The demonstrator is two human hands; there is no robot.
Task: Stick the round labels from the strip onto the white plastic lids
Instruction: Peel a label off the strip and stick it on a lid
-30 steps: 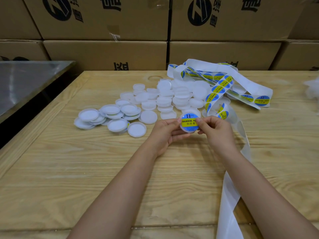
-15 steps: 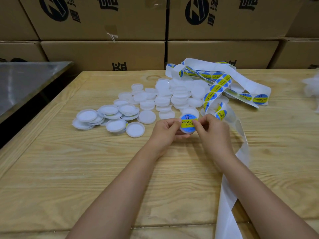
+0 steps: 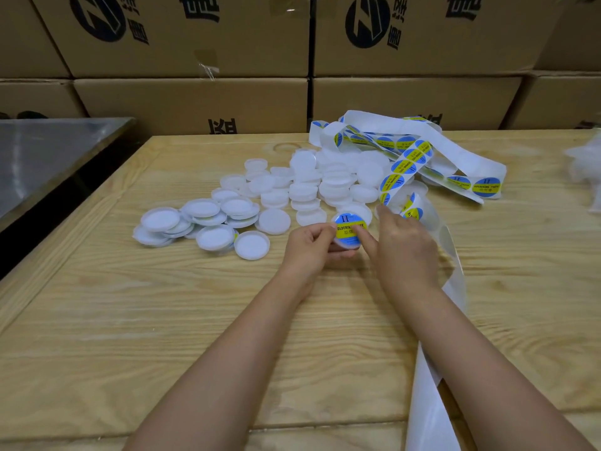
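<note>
My left hand (image 3: 312,244) holds a white lid with a blue and yellow round label (image 3: 347,226) on its top, just above the wooden table (image 3: 162,336). My right hand (image 3: 401,244) rests on the lid's right side, one finger pressing across the label. A heap of bare white lids (image 3: 292,190) lies behind the hands, stretching left. The label strip (image 3: 406,161) curls over the heap's right side, with several labels on it. Its empty white backing (image 3: 429,402) trails down under my right forearm.
Stacked cardboard boxes (image 3: 195,102) form a wall behind the table. A steel surface (image 3: 48,157) stands to the left, across a dark gap. Something white and crumpled (image 3: 585,164) lies at the table's right edge.
My right hand has shifted from the lid's edge onto the label, its finger now pressing over the middle. Both hands stay at about the same spot.
</note>
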